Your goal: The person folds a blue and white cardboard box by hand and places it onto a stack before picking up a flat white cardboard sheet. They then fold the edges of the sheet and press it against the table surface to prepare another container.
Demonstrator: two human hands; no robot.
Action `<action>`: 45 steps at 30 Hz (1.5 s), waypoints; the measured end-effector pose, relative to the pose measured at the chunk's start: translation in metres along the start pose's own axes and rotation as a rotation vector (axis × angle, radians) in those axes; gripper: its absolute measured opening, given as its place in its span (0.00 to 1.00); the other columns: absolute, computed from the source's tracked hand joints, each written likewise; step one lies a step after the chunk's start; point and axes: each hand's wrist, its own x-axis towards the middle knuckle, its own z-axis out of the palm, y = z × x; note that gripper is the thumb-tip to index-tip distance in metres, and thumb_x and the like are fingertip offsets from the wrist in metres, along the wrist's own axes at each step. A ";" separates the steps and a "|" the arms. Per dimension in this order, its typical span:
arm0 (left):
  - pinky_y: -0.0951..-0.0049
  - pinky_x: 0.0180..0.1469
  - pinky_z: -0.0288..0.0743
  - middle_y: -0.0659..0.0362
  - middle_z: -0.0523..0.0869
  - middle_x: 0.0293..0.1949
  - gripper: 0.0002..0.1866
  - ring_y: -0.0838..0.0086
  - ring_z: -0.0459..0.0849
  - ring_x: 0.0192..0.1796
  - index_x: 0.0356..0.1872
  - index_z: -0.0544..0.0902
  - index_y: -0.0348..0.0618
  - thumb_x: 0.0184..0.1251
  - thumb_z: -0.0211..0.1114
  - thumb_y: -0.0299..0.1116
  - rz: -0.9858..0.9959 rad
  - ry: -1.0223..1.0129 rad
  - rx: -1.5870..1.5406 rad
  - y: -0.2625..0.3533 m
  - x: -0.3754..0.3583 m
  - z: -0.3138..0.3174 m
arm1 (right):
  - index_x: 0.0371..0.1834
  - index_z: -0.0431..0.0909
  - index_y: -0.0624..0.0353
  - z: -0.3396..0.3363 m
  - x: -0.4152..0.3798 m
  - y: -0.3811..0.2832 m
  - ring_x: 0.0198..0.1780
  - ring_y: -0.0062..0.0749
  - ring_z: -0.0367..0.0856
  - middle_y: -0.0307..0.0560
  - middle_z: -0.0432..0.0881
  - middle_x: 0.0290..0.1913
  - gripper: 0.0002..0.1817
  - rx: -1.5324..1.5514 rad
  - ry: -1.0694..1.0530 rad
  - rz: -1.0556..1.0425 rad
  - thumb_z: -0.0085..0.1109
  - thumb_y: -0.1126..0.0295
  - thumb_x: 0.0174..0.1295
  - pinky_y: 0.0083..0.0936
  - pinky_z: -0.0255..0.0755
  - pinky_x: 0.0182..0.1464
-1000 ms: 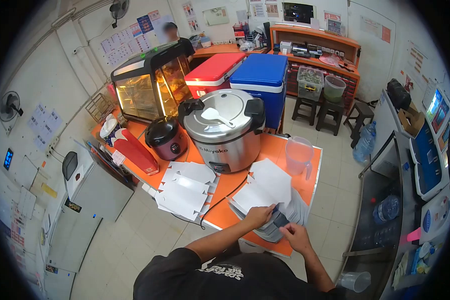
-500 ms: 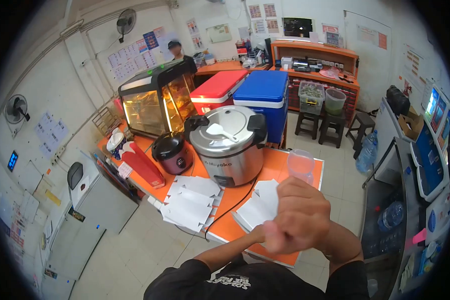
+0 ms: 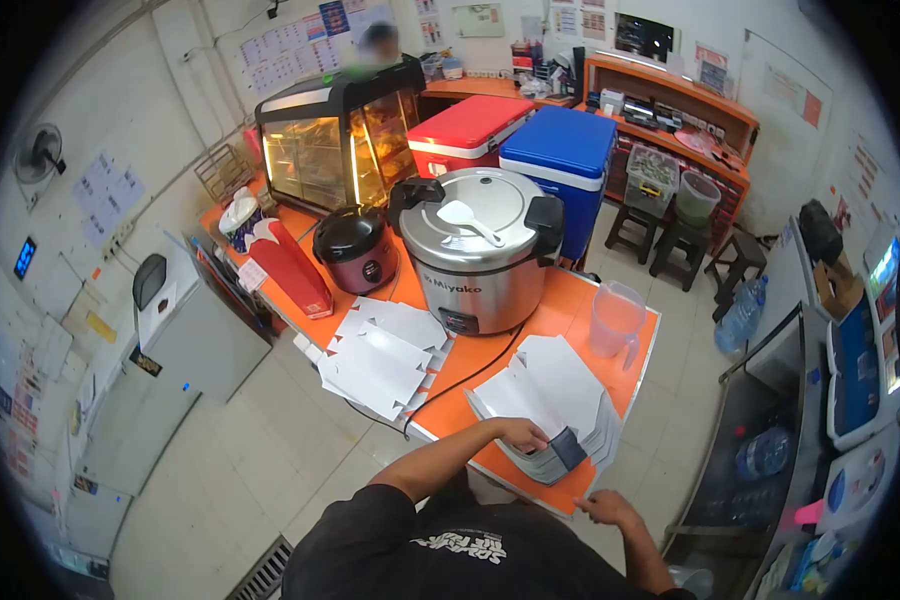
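A stack of flat white cardboard box blanks (image 3: pixel 540 385) lies at the front right of the orange table (image 3: pixel 485 352). My left hand (image 3: pixel 523 433) rests over its near edge, fingers closed at a dark grey rectangular piece (image 3: pixel 568 449) whose kind I cannot make out. Just off the table's near right corner is my right hand (image 3: pixel 604 507), its fingers curled together; whatever they may hold is too small to tell. A second pile of white box blanks (image 3: pixel 375 365) lies to the left. Behind the right stack stands a clear plastic jug (image 3: pixel 617 318).
A large steel rice cooker (image 3: pixel 482 275) carries a white rice paddle (image 3: pixel 468 220) on its lid. Nearby are a small dark rice cooker (image 3: pixel 354 255), red box (image 3: pixel 288 270), lit display case (image 3: pixel 315 155), and red (image 3: pixel 470 125) and blue (image 3: pixel 558 150) coolers. A person (image 3: pixel 380 45) stands behind.
My right hand has come down from in front of the camera to the table's near corner. The right stack, my left hand and the dark grey piece now show. The view has shifted.
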 end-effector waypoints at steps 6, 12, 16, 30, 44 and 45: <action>0.74 0.46 0.76 0.57 0.81 0.48 0.29 0.75 0.78 0.45 0.64 0.71 0.40 0.67 0.62 0.45 -0.078 -0.041 -0.031 -0.002 0.008 0.004 | 0.37 0.80 0.70 0.023 0.018 0.025 0.27 0.32 0.84 0.49 0.83 0.27 0.33 0.287 0.038 0.097 0.55 0.42 0.61 0.26 0.76 0.32; 0.77 0.41 0.74 0.58 0.82 0.46 0.27 0.77 0.77 0.40 0.64 0.71 0.41 0.69 0.60 0.46 -0.079 -0.097 -0.036 0.004 0.009 -0.003 | 0.56 0.66 0.75 0.030 0.052 0.026 0.28 0.31 0.83 0.49 0.82 0.31 0.40 0.364 0.188 0.101 0.58 0.43 0.60 0.24 0.76 0.31; 0.77 0.39 0.72 0.60 0.82 0.47 0.25 0.77 0.76 0.40 0.64 0.73 0.48 0.70 0.58 0.47 -0.063 -0.038 0.044 0.008 0.001 -0.001 | 0.68 0.51 0.73 0.051 0.088 0.041 0.36 0.33 0.82 0.53 0.80 0.42 0.49 0.545 0.339 0.042 0.56 0.40 0.60 0.27 0.76 0.34; 0.68 0.48 0.77 0.54 0.83 0.45 0.32 0.68 0.81 0.46 0.55 0.77 0.40 0.67 0.54 0.60 -0.157 0.057 0.063 0.011 0.019 0.005 | 0.63 0.66 0.51 0.073 0.122 0.009 0.45 0.33 0.74 0.43 0.77 0.51 0.39 1.122 0.337 0.016 0.50 0.32 0.58 0.36 0.66 0.47; 0.70 0.44 0.78 0.54 0.79 0.50 0.34 0.71 0.78 0.44 0.64 0.71 0.43 0.66 0.58 0.57 -0.126 -0.042 -0.042 -0.002 0.021 0.007 | 0.68 0.56 0.48 0.062 0.111 -0.021 0.55 0.37 0.74 0.46 0.72 0.60 0.42 1.180 0.304 0.118 0.49 0.32 0.59 0.38 0.67 0.53; 0.69 0.46 0.77 0.53 0.78 0.52 0.33 0.70 0.78 0.45 0.64 0.71 0.43 0.66 0.59 0.56 -0.122 -0.029 -0.020 0.000 0.021 0.008 | 0.69 0.56 0.48 0.063 0.115 -0.019 0.55 0.37 0.74 0.46 0.72 0.60 0.42 1.192 0.322 0.119 0.49 0.32 0.59 0.37 0.67 0.53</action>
